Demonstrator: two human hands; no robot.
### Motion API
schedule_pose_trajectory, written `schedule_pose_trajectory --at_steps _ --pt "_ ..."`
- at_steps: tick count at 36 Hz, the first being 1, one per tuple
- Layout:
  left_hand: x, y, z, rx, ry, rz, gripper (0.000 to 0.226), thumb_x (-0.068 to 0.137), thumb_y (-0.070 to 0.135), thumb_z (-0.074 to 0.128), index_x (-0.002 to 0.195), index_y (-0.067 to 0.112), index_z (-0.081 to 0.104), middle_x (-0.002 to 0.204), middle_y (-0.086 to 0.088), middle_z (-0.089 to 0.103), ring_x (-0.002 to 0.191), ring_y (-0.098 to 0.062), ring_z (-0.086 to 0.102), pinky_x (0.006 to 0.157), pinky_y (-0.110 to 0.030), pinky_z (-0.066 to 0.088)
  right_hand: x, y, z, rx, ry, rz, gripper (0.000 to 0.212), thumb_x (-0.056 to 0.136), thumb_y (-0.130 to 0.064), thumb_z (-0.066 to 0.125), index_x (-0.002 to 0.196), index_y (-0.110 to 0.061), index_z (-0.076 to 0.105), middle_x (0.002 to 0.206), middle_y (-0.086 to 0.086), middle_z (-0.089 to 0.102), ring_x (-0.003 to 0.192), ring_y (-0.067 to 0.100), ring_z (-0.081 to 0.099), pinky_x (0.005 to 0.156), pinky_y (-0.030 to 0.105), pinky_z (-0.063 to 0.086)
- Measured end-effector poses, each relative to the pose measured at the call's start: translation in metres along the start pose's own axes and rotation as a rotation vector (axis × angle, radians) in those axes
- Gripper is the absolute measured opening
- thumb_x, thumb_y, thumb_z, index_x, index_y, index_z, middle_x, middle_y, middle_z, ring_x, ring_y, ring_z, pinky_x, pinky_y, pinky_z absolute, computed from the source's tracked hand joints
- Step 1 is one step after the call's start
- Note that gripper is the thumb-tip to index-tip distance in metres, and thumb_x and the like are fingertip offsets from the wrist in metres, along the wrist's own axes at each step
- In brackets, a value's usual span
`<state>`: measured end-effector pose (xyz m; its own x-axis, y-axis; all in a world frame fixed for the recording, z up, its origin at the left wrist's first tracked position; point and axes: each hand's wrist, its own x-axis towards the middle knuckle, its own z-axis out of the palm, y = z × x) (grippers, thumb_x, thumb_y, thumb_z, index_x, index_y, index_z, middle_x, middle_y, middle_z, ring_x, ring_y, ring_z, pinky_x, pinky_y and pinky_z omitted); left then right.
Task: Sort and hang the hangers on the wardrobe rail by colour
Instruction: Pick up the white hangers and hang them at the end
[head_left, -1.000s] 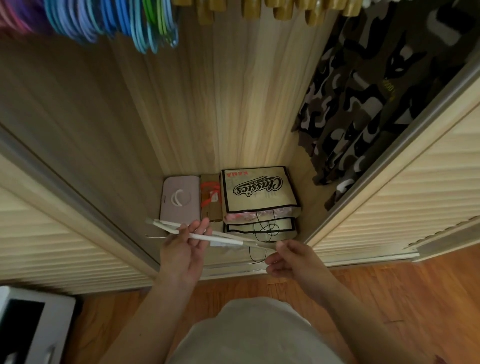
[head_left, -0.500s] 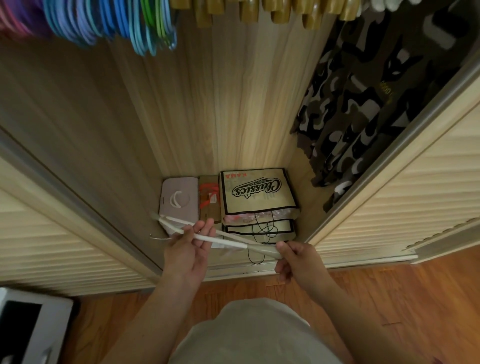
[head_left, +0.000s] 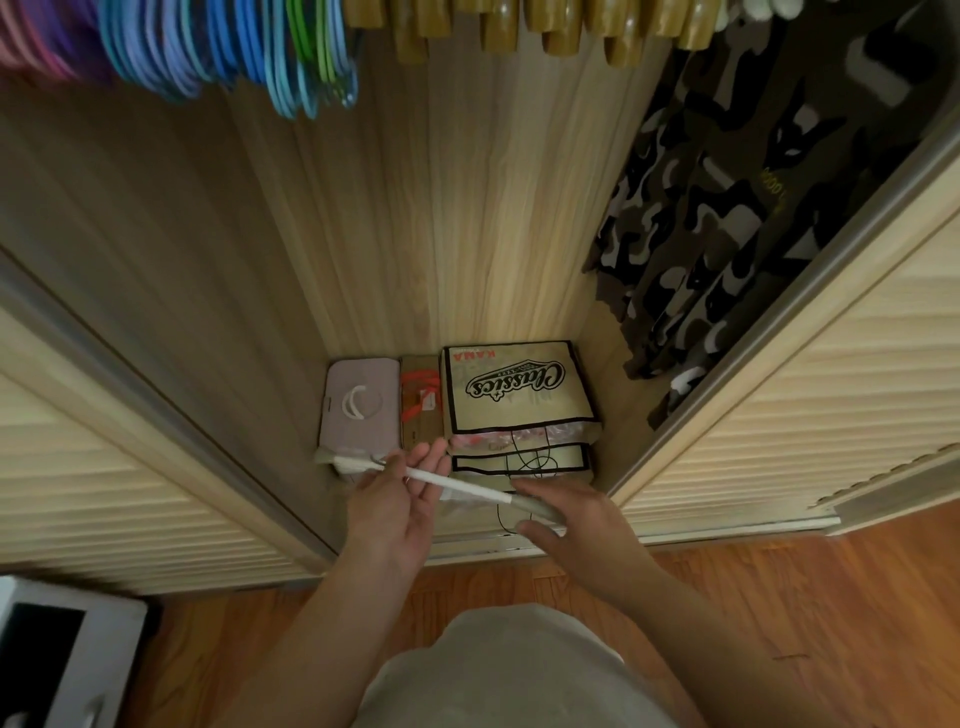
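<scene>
Two hands meet low in front of the open wardrobe; between them runs a bundle of white hangers (head_left: 457, 486), too blurred to count, lying slantwise from upper left to lower right. The left hand (head_left: 397, 499) is palm up with its fingers loosely straight, the bundle lying across them under the thumb; the right hand (head_left: 566, 512) curls its fingers round the bundle's lower end. Along the top edge hang three colour groups: pink and purple hangers (head_left: 36, 47) at far left, blue hangers (head_left: 208, 57) beside them with a few green hangers (head_left: 324, 47) at their right end, then a row of wooden hangers (head_left: 561, 28); single counts cannot be told. A camouflage garment (head_left: 727, 218) fills the right side; between it and the coloured hangers the back panel (head_left: 441, 208) stands bare, leaving open room. On the wardrobe floor sit three things side by side: a pale pink case (head_left: 358, 402), a cardboard box (head_left: 420, 405) and a printed bag (head_left: 517, 387). Louvred doors (head_left: 805, 405) frame both sides; a wooden floor (head_left: 779, 613) lies below, and a white appliance (head_left: 57, 654) shows at the lower left corner.
</scene>
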<state>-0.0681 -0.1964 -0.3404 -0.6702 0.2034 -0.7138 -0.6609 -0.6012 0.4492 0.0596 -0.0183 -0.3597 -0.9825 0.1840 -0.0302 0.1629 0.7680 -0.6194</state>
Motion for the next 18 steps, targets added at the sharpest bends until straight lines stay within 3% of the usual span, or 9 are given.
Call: schedule_pose_trajectory --at_steps 2,4,5,7,9,11,13,14,18 --pt "0.001 0.003 0.006 0.103 -0.034 0.01 0.017 0.108 0.013 0.05 0.123 0.006 0.051 0.117 -0.02 0.069 0.093 -0.029 0.078 0.083 -0.044 0.059 0.001 -0.001 0.002 0.042 0.106 -0.049 0.039 0.092 -0.028 0.074 0.13 -0.03 0.067 0.107 -0.019 0.072 0.091 -0.008 0.062 0.084 0.017 0.053" --pt "0.008 0.006 0.01 0.296 -0.029 0.018 0.028 0.104 0.022 0.058 0.127 0.006 0.054 0.116 -0.014 0.07 0.099 -0.028 0.076 0.085 -0.045 0.06 -0.001 0.001 0.0 0.082 0.186 -0.072 0.034 0.091 -0.021 0.075 0.124 -0.028 0.071 0.087 -0.02 0.071 0.072 -0.009 0.06 0.066 0.007 0.045" --pt "0.009 0.01 0.012 0.387 0.001 0.039 0.041 0.101 0.03 0.065 0.133 0.008 0.052 0.121 -0.011 0.068 0.105 -0.027 0.073 0.087 -0.045 0.06 -0.001 0.001 -0.001 0.088 0.215 -0.084 0.031 0.091 -0.018 0.075 0.12 -0.027 0.073 0.081 -0.019 0.07 0.067 -0.007 0.059 0.062 0.006 0.043" --pt "0.016 0.015 0.014 0.603 0.134 0.151 0.09 0.082 0.056 0.079 0.152 0.021 0.034 0.143 -0.006 0.053 0.125 -0.027 0.06 0.1 -0.048 0.055 -0.002 0.002 -0.005 0.091 0.244 -0.11 0.028 0.09 -0.015 0.076 0.114 -0.029 0.075 0.077 -0.015 0.07 0.064 -0.001 0.06 0.058 0.009 0.045" --pt "0.011 0.021 0.016 0.833 0.223 0.393 0.119 0.066 0.067 0.082 0.159 0.028 0.019 0.16 -0.007 0.031 0.143 -0.03 0.04 0.115 -0.051 0.04 -0.001 0.003 -0.009 0.113 0.26 -0.111 0.033 0.089 -0.015 0.076 0.118 -0.03 0.074 0.082 -0.014 0.073 0.066 0.002 0.064 0.059 0.015 0.052" --pt "-0.001 0.025 0.022 0.961 0.122 0.64 0.103 0.083 0.048 0.081 0.161 0.026 0.018 0.164 0.001 0.022 0.148 -0.013 0.029 0.119 -0.03 0.031 0.0 0.008 -0.013 0.13 0.264 -0.111 0.032 0.09 -0.018 0.074 0.119 -0.032 0.074 0.083 -0.011 0.074 0.066 0.007 0.066 0.057 0.026 0.056" --pt "-0.006 0.024 0.026 1.078 -0.05 0.773 0.085 0.094 0.03 0.074 0.161 0.024 0.024 0.154 0.014 0.028 0.131 0.013 0.028 0.103 0.0 0.026 0.001 0.008 -0.016 0.157 0.269 -0.105 0.033 0.09 -0.019 0.074 0.119 -0.034 0.073 0.083 -0.01 0.074 0.065 0.01 0.067 0.055 0.032 0.057" --pt "-0.003 0.025 0.025 1.147 -0.082 0.826 0.078 0.096 0.028 0.072 0.16 0.024 0.029 0.151 0.016 0.032 0.127 0.015 0.028 0.1 0.002 0.024 0.001 0.007 -0.018 0.172 0.273 -0.097 0.036 0.09 -0.017 0.075 0.119 -0.037 0.072 0.084 -0.012 0.075 0.065 0.01 0.067 0.055 0.031 0.056" --pt "0.007 0.031 0.026 1.211 -0.039 0.92 0.055 0.1 0.028 0.065 0.152 0.022 0.046 0.151 0.001 0.05 0.141 -0.015 0.043 0.108 -0.024 0.032 -0.002 0.005 -0.023 0.197 0.282 -0.077 0.041 0.088 -0.01 0.076 0.119 -0.036 0.07 0.079 -0.018 0.072 0.063 0.009 0.065 0.055 0.02 0.053"
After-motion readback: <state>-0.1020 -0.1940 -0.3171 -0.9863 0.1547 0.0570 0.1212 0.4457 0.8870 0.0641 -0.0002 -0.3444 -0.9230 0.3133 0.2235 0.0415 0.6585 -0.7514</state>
